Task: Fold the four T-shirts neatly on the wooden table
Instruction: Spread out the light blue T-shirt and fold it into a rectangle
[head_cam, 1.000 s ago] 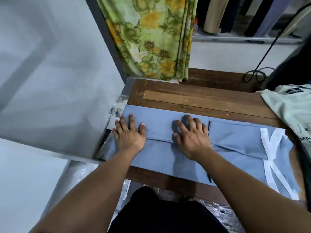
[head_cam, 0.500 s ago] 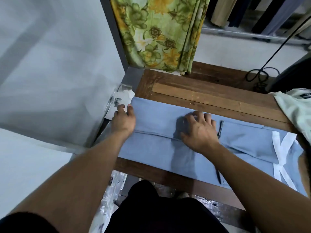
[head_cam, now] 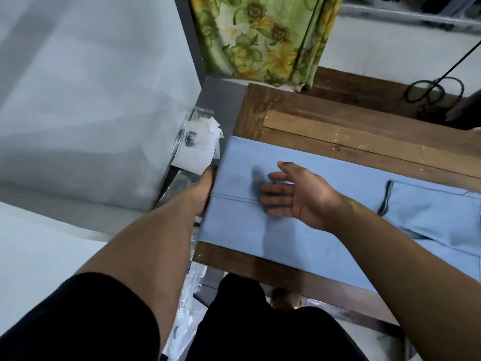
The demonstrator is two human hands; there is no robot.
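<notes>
Smooth blue T-shirt (head_cam: 234,225), planked wooden table (head_cam: 338,121)

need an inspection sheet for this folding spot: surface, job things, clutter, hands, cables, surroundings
surface: wooden table, bare planks beyond the shirt
job's things: one blue T-shirt lying flat, folded into a long strip; other shirts not in view
clutter: printed paper and plastic wrap off the table's left edge
grippers: left hand at the shirt's left end, fingers hidden under fabric; right hand open over the shirt
cables: black cable coiled at the far right
surroundings: floral curtain, grey wall panel
</notes>
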